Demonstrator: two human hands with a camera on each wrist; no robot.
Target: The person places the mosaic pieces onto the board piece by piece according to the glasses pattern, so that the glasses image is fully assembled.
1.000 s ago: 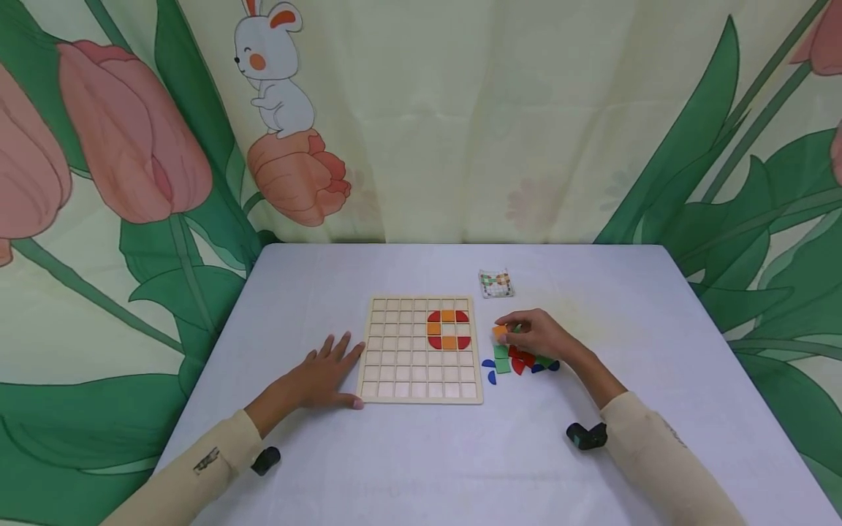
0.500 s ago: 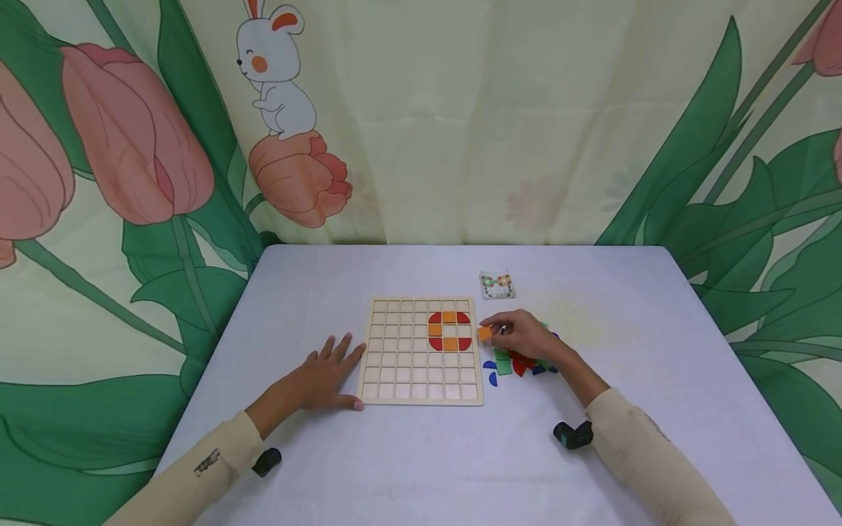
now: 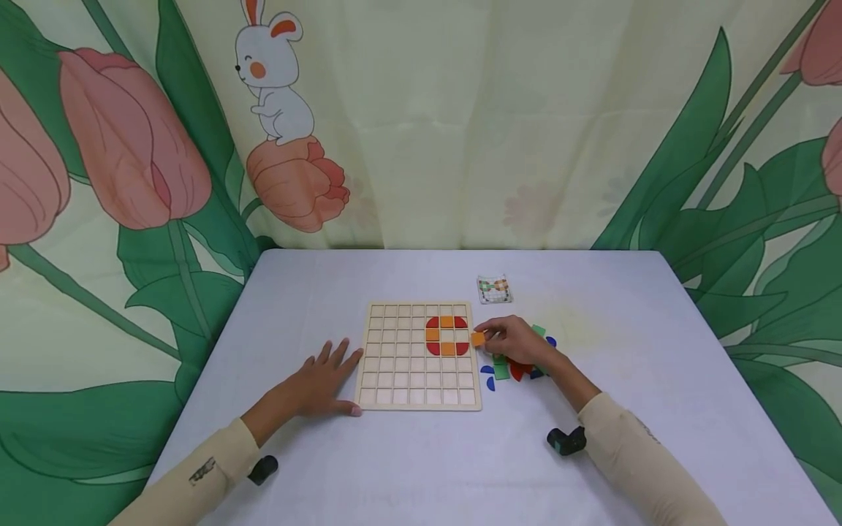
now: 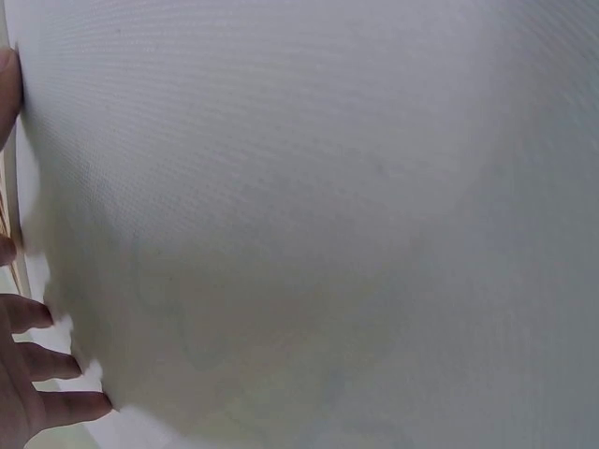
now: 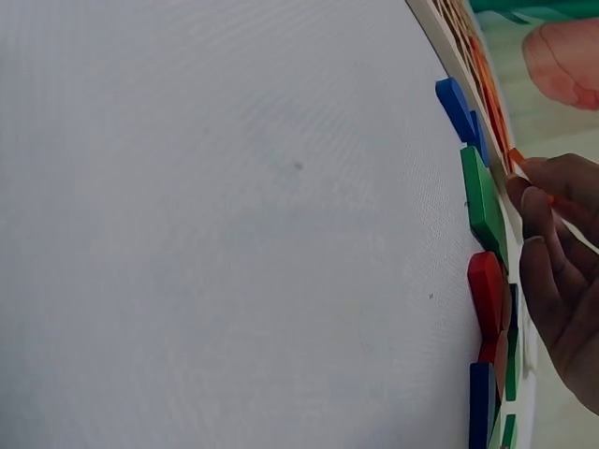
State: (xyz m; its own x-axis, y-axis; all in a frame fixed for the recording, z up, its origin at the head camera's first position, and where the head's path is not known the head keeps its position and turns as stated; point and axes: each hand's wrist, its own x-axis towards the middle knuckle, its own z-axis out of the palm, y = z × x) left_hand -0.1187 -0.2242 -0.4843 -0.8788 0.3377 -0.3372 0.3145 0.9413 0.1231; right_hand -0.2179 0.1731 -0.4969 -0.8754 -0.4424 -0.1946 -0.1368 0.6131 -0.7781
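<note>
While R hand point(image 3: 516, 340) pinches orange tile point(image 3: 477, 339) w/ fingers point(image 3: 488, 324), grid board point(image 3: 418, 407) lies just L of tile; L hand point(image 3: 324, 383), spread, is at opp. edge.

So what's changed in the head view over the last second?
The right hand moved left, carrying the orange square it already held, from by the loose pieces to near the right edge of the grid board. Nothing let go. Unchanged: left hand at the board's left edge, seven placed pieces.
</note>
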